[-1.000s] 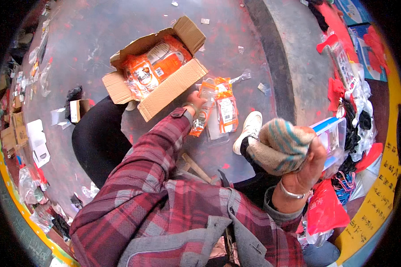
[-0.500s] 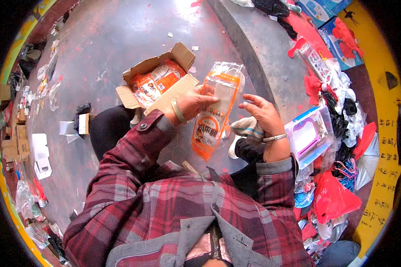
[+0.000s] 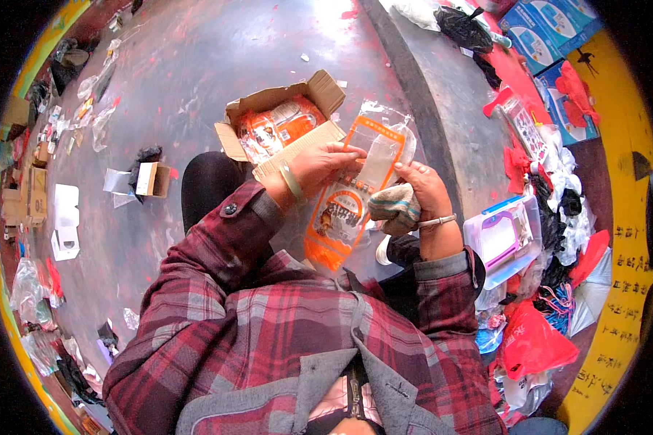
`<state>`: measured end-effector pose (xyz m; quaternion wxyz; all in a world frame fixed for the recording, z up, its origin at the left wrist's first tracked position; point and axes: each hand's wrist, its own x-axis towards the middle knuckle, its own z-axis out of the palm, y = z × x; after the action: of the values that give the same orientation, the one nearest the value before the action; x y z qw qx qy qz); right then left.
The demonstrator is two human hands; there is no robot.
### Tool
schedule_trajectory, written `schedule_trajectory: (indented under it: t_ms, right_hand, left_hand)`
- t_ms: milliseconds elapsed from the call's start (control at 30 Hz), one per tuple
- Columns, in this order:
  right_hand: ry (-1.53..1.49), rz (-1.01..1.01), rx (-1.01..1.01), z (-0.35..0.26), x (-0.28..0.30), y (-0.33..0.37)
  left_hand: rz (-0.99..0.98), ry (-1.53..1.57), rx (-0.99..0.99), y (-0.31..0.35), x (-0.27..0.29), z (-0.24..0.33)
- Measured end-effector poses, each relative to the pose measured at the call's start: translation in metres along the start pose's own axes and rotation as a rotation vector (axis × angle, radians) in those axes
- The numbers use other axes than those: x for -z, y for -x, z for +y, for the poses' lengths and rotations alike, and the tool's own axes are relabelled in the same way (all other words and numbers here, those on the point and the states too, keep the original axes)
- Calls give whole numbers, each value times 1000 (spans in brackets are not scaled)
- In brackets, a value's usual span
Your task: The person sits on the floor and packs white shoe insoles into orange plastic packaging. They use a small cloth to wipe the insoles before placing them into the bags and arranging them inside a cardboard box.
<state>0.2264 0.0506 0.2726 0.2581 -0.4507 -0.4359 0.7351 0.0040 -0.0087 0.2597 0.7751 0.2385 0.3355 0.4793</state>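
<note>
A clear plastic packing bag with orange print hangs tilted in front of me, its unprinted top end farthest away. My left hand grips its left edge, thumb and fingers closed. On the opposite edge, my right hand pinches the bag near its upper part. A folded, striped grey-and-white knitted bundle is tucked in the same right hand; whether it is a sock or a glove I cannot tell. Just beyond my left hand stands an open cardboard box filled with similar orange-printed bags.
To the right, a clear plastic bin with a blue edge stands by heaped plastic bags, including a red bag. A raised concrete ledge runs beyond my hands. A small carton and a white box lie on the left floor.
My right hand has come left to the bag and taken hold of its edge, bringing the knitted bundle along. The view has shifted slightly, and my left hand keeps its hold.
</note>
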Motion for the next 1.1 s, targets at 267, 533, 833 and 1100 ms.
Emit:
schedule_trajectory:
  t_ms: [267, 533, 833, 1100]
  right_hand:
    - [-79, 211, 49, -14, 5, -6]
    - [-61, 147, 80, -25, 4, 1]
    - [-291, -188, 227, -41, -14, 34]
    - [-358, -414, 429, -41, -18, 33]
  left_hand:
    - [229, -40, -269, -12, 27, 28]
    - [358, -24, -344, -10, 39, 43]
    - [307, -217, -466, -17, 38, 40]
    - [563, -1607, -1124, -3, 12, 43]
